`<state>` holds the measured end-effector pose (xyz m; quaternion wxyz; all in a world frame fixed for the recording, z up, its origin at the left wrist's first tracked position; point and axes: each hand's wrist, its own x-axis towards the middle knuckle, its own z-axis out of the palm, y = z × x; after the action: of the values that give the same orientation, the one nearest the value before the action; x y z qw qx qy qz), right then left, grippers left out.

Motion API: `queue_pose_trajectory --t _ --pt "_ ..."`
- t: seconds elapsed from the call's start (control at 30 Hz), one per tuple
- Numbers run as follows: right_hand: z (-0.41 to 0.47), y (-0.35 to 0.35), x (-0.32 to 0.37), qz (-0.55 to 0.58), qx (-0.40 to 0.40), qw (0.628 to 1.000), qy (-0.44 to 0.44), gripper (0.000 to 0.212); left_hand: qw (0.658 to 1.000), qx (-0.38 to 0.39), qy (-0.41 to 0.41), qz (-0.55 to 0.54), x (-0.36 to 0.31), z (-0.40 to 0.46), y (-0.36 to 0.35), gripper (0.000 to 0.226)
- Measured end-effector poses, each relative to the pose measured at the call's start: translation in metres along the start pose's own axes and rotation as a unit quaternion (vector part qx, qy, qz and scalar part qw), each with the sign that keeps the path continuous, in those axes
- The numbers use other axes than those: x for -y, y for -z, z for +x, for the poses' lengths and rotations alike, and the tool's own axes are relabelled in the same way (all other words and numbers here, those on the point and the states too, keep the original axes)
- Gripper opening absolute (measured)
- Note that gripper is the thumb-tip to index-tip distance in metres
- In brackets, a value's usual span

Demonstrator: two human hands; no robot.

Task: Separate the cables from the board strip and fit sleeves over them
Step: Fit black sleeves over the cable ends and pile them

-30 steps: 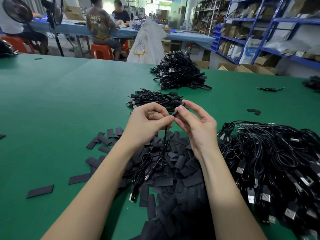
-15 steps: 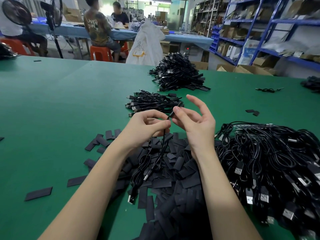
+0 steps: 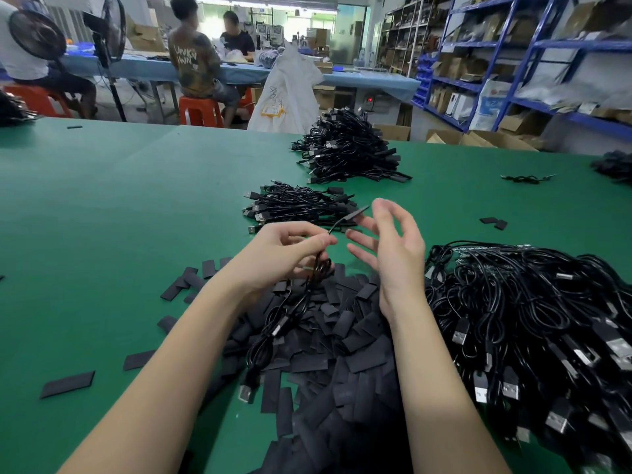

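Pinching a black cable [image 3: 309, 295] at mid-frame above the sleeve pile [image 3: 342, 336], the left hand [image 3: 284, 258] keeps its grip, while the right hand [image 3: 393, 248] has let go, fingers spread.

1. Factory assembly workshop: long green-covered worktable [image 3: 102, 206] bearing bulk heaps of black cables [image 3: 349, 148] and loose sleeves [image 3: 342, 336].
2. Blue storage racking [image 3: 533, 63] stacked with cartons.
3. 2 seated workers [image 3: 196, 63] at blue bench [image 3: 359, 80]; floor fan [image 3: 111, 29] alongside.

sleeves [image 3: 345, 340] left of cables [image 3: 533, 319]
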<state>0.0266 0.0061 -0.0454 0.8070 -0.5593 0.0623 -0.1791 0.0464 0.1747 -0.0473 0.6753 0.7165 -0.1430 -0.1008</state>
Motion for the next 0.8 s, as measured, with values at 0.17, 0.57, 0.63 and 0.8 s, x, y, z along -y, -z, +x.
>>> queue_pose_trajectory --t 0.17,0.57,0.63,0.8 --pt "0.006 0.013 0.004 0.014 -0.057 0.997 -0.054 0.025 0.994 -0.051 -0.032 0.093 -0.018 0.029 -0.012 0.016" --pt "0.006 0.012 0.006 0.005 -0.016 0.995 -0.103 0.021 0.772 -0.153 -0.170 0.593 -0.012 0.139 0.019 0.019" --pt "0.006 0.012 0.005 -0.002 -0.010 0.995 -0.103 0.019 0.755 -0.130 -0.144 0.626 0.005 0.142 0.024 0.021" --pt "0.006 0.012 0.004 -0.018 -0.004 0.994 -0.107 0.014 0.770 -0.139 -0.161 0.601 0.012 0.129 0.026 0.032"
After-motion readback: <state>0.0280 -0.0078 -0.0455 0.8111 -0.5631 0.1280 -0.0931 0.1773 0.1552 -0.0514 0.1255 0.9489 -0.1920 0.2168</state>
